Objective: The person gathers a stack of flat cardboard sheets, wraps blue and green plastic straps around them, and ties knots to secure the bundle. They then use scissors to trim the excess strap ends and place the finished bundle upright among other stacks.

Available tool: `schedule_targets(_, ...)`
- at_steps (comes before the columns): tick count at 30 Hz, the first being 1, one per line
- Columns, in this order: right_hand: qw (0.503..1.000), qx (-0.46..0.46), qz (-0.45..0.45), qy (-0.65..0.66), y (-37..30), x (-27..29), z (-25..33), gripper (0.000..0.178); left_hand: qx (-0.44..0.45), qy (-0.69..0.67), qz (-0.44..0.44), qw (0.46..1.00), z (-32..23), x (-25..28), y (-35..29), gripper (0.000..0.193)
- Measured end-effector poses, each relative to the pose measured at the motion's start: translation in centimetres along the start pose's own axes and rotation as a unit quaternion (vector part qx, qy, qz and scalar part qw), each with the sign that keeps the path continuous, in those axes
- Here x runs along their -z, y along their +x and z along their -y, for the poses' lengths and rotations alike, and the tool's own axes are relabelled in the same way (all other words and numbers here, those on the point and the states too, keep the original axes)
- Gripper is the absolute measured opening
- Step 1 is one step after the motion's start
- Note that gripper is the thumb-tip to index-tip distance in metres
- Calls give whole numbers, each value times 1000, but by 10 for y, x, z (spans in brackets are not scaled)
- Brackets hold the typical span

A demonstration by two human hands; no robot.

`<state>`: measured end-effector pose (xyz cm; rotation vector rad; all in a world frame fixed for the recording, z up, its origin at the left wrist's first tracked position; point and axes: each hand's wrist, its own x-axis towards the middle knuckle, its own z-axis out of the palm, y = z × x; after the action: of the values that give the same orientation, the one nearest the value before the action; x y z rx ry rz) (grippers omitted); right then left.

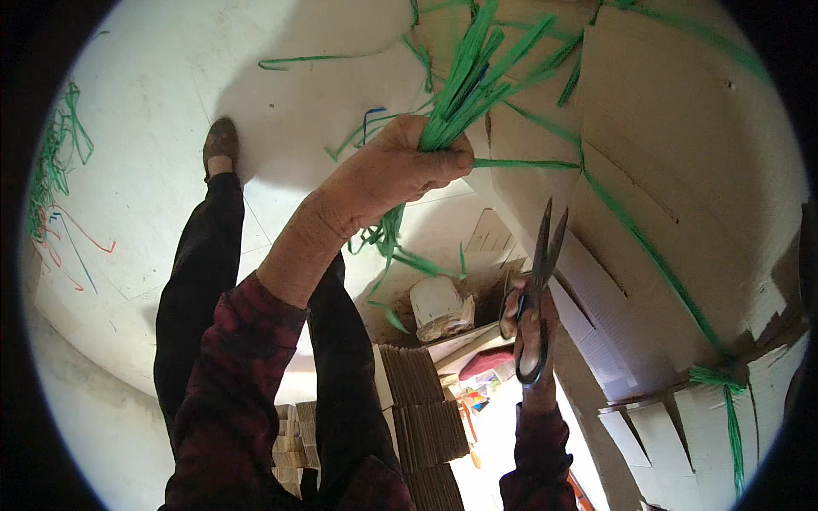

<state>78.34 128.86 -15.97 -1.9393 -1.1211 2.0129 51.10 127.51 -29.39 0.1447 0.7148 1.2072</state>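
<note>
My left hand (396, 170) is closed round a bundle of green plastic strapping (477, 81), its strips fanning out above the fist and hanging in loops below. From beside that fist, one green strap (528, 163) runs taut to the right, to a large cardboard box (682, 162). Lower right, my right hand (532, 328) grips a pair of scissors (545, 255), fingers in the handle loops. The blades point up and stand slightly apart, close to the box's side and below the taut strap, not touching it.
Green straps cross the box, with a knotted one (720, 379) at lower right. A tangle of green strapping (55, 162) lies on the floor at far left. Below my hands are a white tub (437, 302) and stacked flat cardboard (426, 417). My foot (221, 145) is at upper left.
</note>
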Motion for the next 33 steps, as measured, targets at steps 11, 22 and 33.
schedule_targets(11,995,73,36,-64,69,-56,37,49,30,9,-16,999,13,-1,-6,21)
schedule_targets(22,999,17,12,-32,45,-49,18,37,85,104,-245,960,22,122,-55,23)
schedule_targets(33,992,-1,12,-123,53,-45,-24,46,95,148,-409,896,38,197,-5,21)
